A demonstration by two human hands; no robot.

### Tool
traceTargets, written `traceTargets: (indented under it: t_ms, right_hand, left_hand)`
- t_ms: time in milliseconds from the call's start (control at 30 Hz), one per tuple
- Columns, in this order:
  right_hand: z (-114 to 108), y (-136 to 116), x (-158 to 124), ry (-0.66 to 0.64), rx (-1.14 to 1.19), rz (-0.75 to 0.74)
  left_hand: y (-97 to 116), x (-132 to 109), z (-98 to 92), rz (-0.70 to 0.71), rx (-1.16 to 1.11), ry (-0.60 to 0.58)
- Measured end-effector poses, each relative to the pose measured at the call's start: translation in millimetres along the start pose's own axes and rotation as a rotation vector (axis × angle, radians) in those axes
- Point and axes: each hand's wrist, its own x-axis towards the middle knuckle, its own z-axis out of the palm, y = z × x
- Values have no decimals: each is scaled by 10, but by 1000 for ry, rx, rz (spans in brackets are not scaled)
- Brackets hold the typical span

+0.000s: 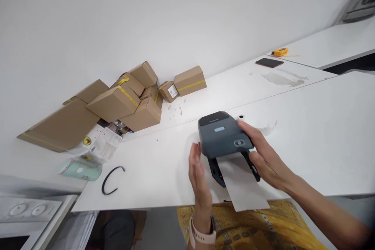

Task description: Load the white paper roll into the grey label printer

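Observation:
A dark grey label printer [222, 136] sits on the white table [307, 136] in front of me. A strip of white label paper [242, 185] comes out of its front and hangs over the table edge. My right hand [265, 156] rests against the printer's right side, thumb near the front, fingers curved on its top edge. My left hand [198, 174] stands edge-up just left of the printer, fingers straight and together, holding nothing and not touching it. A pale watch strap is on my left wrist.
A pile of brown cardboard boxes [129, 97] lies at the back left against the wall. Packets and a mint-green roll [79, 168] lie at the left, with a black curved band [111, 179] nearby. A dark phone [268, 62] and yellow tape measure [279, 51] lie far right.

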Motion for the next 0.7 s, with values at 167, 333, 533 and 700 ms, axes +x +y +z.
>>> traceTargets:
  t_ms: [167,333,533,700]
  right_hand:
    - [84,-21,856,199,-190,-172]
    - [109,-7,1573,170,-300,35]
    - [102,254,2121,-10,-193,288]
    - [25,353,1749,201,-53,161]
  left_hand:
    - [-126,583,85,-37,104,70]
    - [-373,800,214,-86,343,-80]
    - [-417,751,283,-55,465,-109]
    - [-464,745,259,-37,516,-116]
